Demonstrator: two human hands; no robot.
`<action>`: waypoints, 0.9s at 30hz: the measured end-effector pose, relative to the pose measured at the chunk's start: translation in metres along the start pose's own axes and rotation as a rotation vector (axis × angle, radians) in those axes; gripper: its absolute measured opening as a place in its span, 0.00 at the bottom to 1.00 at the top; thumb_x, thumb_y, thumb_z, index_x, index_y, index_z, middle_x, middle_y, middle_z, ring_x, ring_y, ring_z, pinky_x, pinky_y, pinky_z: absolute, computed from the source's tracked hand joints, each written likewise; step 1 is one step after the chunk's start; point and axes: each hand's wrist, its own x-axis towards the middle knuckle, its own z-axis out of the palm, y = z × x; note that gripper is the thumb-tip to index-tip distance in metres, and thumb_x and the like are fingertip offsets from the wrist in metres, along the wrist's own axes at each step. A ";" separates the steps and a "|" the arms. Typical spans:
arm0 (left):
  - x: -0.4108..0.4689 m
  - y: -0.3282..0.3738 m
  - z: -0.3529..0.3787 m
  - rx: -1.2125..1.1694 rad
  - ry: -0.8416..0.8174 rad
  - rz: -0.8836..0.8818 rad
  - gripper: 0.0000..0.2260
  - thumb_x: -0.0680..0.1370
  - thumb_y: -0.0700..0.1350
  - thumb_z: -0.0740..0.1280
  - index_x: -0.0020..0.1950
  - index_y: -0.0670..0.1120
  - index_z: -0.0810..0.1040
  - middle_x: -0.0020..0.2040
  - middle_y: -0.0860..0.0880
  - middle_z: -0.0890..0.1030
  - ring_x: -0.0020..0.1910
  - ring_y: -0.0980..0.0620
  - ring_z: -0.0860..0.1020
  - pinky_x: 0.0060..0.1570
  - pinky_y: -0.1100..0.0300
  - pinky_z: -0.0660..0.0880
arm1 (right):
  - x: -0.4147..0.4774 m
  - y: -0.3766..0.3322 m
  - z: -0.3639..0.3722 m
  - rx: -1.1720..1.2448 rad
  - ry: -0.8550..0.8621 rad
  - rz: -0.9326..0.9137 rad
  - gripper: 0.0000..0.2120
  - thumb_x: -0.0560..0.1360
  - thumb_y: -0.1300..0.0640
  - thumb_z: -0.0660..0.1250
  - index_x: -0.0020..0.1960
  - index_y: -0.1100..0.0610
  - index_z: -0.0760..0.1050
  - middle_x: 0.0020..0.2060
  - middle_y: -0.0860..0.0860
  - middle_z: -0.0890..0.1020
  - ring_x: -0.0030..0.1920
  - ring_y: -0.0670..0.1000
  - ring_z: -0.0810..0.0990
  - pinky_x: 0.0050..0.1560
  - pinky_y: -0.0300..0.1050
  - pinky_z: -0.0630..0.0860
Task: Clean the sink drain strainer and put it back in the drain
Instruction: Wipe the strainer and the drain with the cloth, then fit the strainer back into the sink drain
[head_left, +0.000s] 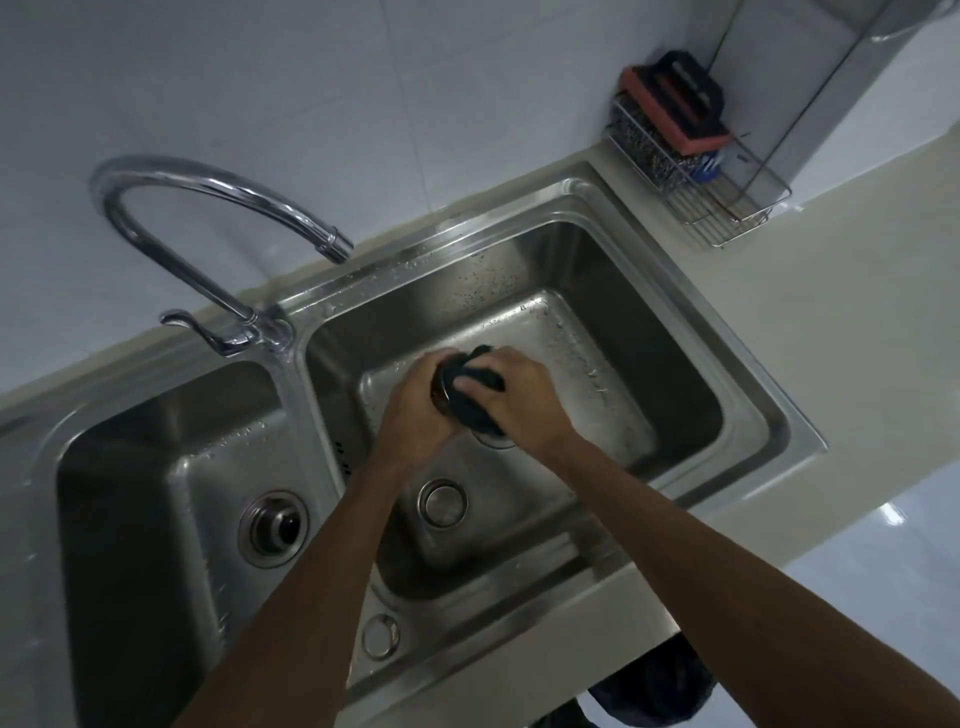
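a pale countertop (810, 322) is seen under a white tiled wall (363, 104), and a stainless double sink (691, 291) is set into it. the right basin (649, 374) is spotted with water drops; the left basin (156, 493) lies beside it across a narrow divider. a curved chrome faucet (208, 208) is mounted behind the divider, its spout turned over the back rim of the right basin. a wire rack (727, 208) is placed on the counter near the wall corner, and a red and black scrubber (680, 104) is propped in it.

both forearms are stretched over the right basin. the left hand (415, 405) is closed around the drain strainer (441, 395), a dark round metal piece held above the basin floor and largely hidden by the fingers. the right hand (524, 400) is wrapped around a dark cloth (480, 384), which is pressed against the strainer's open side. part of a round rim (493, 441) is glimpsed just under the hands; whether it is the open drain cannot be told. a round metal fitting (443, 503) is seen on the near wall of the right basin, and a plugged drain (274, 527) is seated in the left basin.
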 end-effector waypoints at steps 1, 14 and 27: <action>-0.002 0.002 0.003 -0.032 -0.018 0.017 0.34 0.60 0.51 0.82 0.63 0.64 0.74 0.57 0.58 0.82 0.55 0.58 0.81 0.54 0.58 0.79 | -0.001 -0.004 0.003 -0.027 -0.064 -0.079 0.08 0.75 0.55 0.73 0.52 0.58 0.84 0.47 0.53 0.84 0.45 0.49 0.80 0.49 0.37 0.75; -0.015 0.025 0.007 0.143 0.078 0.076 0.33 0.64 0.42 0.83 0.67 0.44 0.77 0.60 0.50 0.82 0.58 0.52 0.81 0.60 0.53 0.77 | 0.021 -0.027 0.004 -0.451 -0.323 0.042 0.11 0.81 0.57 0.60 0.56 0.61 0.79 0.49 0.59 0.82 0.49 0.58 0.80 0.49 0.47 0.76; -0.034 0.025 0.041 0.273 0.025 -0.034 0.34 0.64 0.48 0.82 0.67 0.50 0.75 0.59 0.48 0.80 0.59 0.46 0.78 0.62 0.43 0.74 | 0.021 0.025 -0.107 0.443 -0.219 0.594 0.14 0.82 0.49 0.64 0.50 0.56 0.84 0.45 0.55 0.87 0.49 0.54 0.85 0.53 0.48 0.81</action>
